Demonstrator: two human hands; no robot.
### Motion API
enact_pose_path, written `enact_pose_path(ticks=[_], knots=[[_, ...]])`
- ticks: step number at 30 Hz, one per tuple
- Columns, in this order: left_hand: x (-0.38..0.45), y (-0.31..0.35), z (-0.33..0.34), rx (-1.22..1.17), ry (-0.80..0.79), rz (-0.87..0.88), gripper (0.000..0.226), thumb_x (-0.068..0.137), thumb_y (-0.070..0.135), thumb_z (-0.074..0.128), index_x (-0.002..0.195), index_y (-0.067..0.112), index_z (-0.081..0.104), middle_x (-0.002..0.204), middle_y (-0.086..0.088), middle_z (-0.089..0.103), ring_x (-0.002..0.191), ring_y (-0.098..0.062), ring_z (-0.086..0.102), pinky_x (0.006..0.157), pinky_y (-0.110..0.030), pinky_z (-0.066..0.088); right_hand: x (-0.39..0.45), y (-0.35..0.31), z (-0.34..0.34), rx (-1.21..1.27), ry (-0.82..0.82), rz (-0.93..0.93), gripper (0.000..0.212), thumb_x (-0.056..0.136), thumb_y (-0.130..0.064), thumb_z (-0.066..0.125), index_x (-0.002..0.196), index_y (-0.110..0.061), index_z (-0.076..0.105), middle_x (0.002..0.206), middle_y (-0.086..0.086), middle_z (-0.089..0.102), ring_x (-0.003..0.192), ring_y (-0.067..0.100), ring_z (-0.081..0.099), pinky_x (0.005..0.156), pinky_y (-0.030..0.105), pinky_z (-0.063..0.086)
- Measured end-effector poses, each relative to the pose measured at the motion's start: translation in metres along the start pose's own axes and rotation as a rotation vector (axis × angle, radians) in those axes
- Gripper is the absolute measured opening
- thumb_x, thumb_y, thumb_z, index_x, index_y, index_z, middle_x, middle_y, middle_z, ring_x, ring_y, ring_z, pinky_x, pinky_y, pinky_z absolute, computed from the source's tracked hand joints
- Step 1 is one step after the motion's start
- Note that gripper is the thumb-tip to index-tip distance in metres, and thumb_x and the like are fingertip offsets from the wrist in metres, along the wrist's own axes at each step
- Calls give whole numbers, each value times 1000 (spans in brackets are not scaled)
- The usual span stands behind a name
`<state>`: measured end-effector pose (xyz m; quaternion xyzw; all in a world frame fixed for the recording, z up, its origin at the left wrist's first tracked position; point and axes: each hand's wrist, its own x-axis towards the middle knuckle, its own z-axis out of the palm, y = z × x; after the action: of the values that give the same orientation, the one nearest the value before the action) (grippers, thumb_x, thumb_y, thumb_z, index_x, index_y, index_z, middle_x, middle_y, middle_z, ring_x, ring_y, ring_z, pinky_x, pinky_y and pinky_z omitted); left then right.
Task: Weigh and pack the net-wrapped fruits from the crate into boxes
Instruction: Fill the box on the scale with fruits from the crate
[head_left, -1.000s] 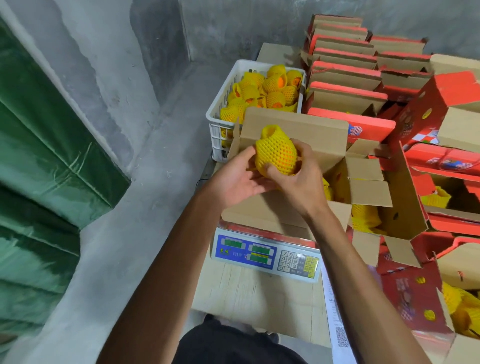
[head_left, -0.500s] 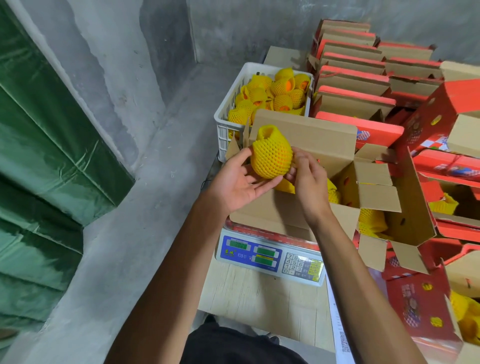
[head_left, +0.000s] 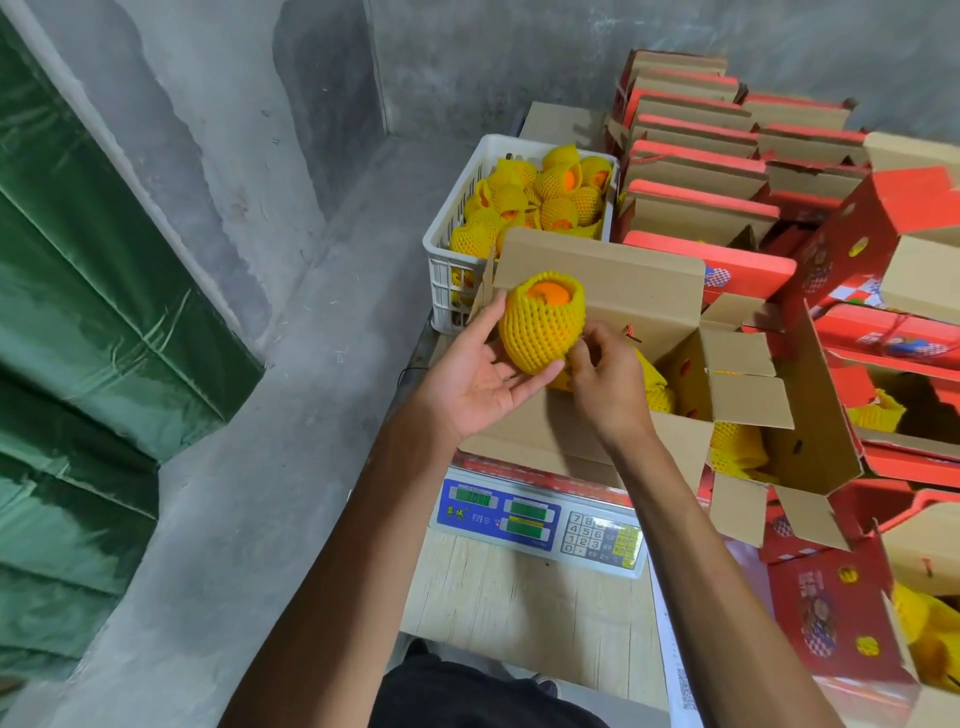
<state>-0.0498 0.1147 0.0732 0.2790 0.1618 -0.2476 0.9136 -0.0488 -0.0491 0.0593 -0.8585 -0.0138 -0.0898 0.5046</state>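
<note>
Wooden worktop (head_left: 524, 603) nearest the person. On it, a scale (head_left: 540, 522) with a blue front panel and keypad; display digits too blurred to read.

On the scale: an open cardboard box (head_left: 613, 291), flaps up. Netted fruits lie inside it, partly hidden behind the right hand.

Above the box, both hands on one fruit (head_left: 542, 323) in yellow foam net, orange skin showing at the net's open top. Left hand (head_left: 475, 376) palm up, fingers straight and spread, cradling the fruit's left and underside. Right hand (head_left: 605, 382) at the fruit's lower right, fingers curled, seemingly pinching the net's lower edge; contact point hard to see.

Beyond the box, a white plastic crate (head_left: 449, 249) holding more netted fruits.

Right of the box, red cartons (head_left: 841, 608), some open with yellow nets inside. Beyond those, stacked flat red-edged cartons (head_left: 696, 156) against a grey wall.
</note>
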Motion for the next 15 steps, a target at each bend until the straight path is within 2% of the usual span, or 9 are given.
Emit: enact_pose_path(ticks=[3,5,8,10,12,15], knots=[[1,0,2,-4,13,41,69,87,43,77,142,9,53,138,-21,61,122,-36,64,79,-42,61,2,0,-3,-95,12,-51,17,101,-12,56,111,-9,69,103,6,73,94,22,66,83,39,52],[0,4,5,-3,12,83,67,88,41,77,144,13,52,140,-19,59,123,-37,62,81,-44,61,1,-6,-8,-23,36,-52,20,103,-15,55,115,-13,71,104,-1,73,92,12,66,87,35,53],[-1,11,11,57,17,128,62,88,37,78,141,17,52,139,-19,58,123,-38,61,83,-47,60,1,-16,-13,149,96,-90,29,108,-21,43,121,-11,67,109,3,71,99,15,65,93,41,54],[0,14,17,112,40,144,52,89,34,78,134,18,56,136,-19,59,122,-37,61,82,-48,60,2,-24,-15,206,87,-117,39,108,-35,39,127,-12,63,115,1,69,106,11,64,96,37,53],[3,15,23,160,66,162,49,92,34,75,133,17,57,134,-19,62,121,-35,63,82,-48,61,5,-28,-16,188,36,-107,48,103,-51,47,135,-18,57,119,-10,66,108,-2,61,91,26,54],[9,18,32,248,91,198,51,96,35,70,140,15,55,133,-16,66,120,-31,66,93,-52,58,10,-29,-13,107,-32,-78,73,87,-64,68,145,-28,44,128,-14,61,113,-6,58,89,12,49]])
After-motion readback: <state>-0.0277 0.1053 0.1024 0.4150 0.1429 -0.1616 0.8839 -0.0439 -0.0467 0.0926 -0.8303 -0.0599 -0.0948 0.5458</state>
